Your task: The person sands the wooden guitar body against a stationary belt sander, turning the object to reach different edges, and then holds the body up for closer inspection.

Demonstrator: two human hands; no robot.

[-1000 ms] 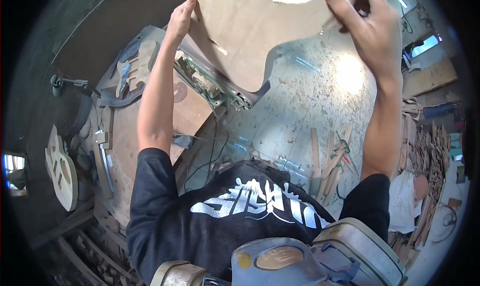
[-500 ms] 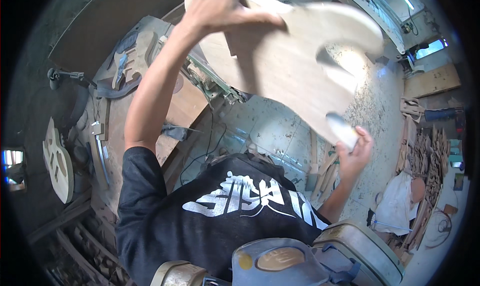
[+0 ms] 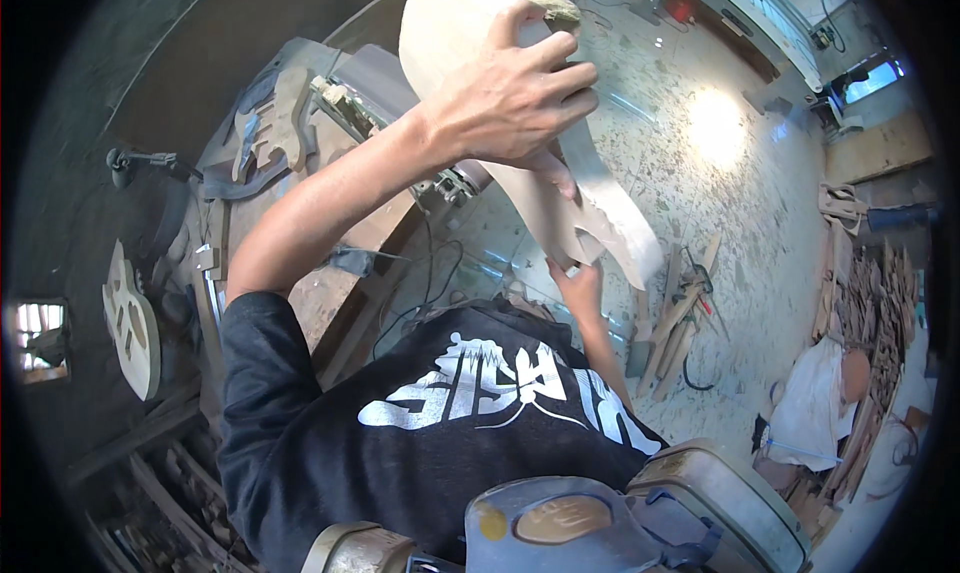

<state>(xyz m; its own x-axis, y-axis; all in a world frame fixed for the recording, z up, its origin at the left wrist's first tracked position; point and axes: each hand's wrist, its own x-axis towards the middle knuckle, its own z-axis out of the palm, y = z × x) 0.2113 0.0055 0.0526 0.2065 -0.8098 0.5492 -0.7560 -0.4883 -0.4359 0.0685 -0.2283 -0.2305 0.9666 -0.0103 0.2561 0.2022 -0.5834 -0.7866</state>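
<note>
A pale, unfinished wooden guitar body is held tilted at the upper middle, with its horn and cutaway hanging toward the lower right. My left hand grips it across the upper part, fingers curled over its edge and thumb against the wood. Lower down, my right hand holds the bottom end near the cutaway, partly hidden behind the piece. Behind the body is a machine with a grey belt and sawdust-covered metal fittings, beside the wooden workbench.
Shaped wooden pieces and a lamp arm are on the left. Another pale guitar body stands at far left. Wood strips with clamps stand right of me on the speckled floor. Stacked timber and a white sack line the right side.
The guitar body has been turned and now hangs more steeply. My left hand moved right across its upper part; my right hand dropped from upper right to the bottom end, toward the middle.
</note>
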